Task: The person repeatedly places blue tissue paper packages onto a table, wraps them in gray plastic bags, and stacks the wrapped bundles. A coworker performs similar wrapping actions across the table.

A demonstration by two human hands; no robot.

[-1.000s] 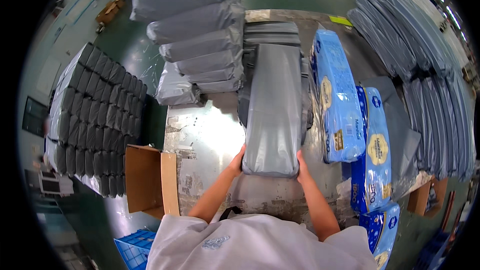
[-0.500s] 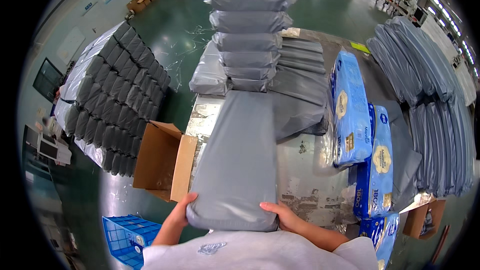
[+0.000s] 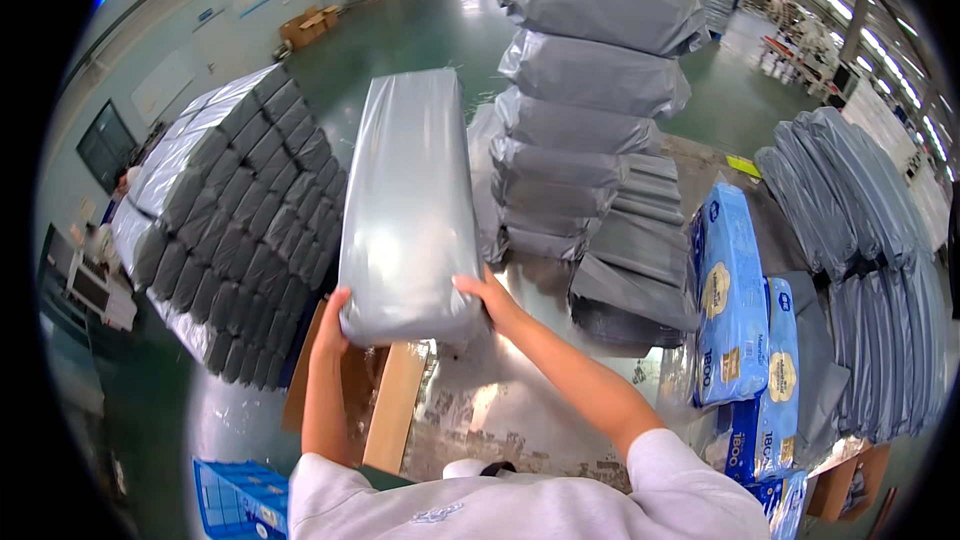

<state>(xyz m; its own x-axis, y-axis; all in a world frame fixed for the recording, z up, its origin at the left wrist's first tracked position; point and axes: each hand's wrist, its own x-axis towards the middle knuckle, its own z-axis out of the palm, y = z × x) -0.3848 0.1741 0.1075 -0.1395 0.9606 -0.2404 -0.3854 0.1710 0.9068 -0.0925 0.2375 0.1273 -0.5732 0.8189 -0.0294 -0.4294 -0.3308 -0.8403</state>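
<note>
A long grey plastic-wrapped package [image 3: 408,190] is held up off the table, tilted with its far end raised. My left hand [image 3: 333,318] grips its near left corner, and my right hand [image 3: 484,297] grips the near right side, thumb on top. Just right of it rises a tall stack of similar grey packages [image 3: 590,75]. Beside the stack lies a pile of flat grey plastic bags [image 3: 640,285] on the worn metal table [image 3: 480,380].
At left stands a large block of stacked grey packages [image 3: 235,230]. An open cardboard box [image 3: 392,405] and a blue plastic crate [image 3: 235,495] are near my left side. To the right are blue tissue packs [image 3: 728,300] and heaps of folded grey bags [image 3: 880,310].
The grey package has been lifted from the table and carried forward and left in both hands. My arms reach farther out, and the view has shifted so the tall stack sits farther right.
</note>
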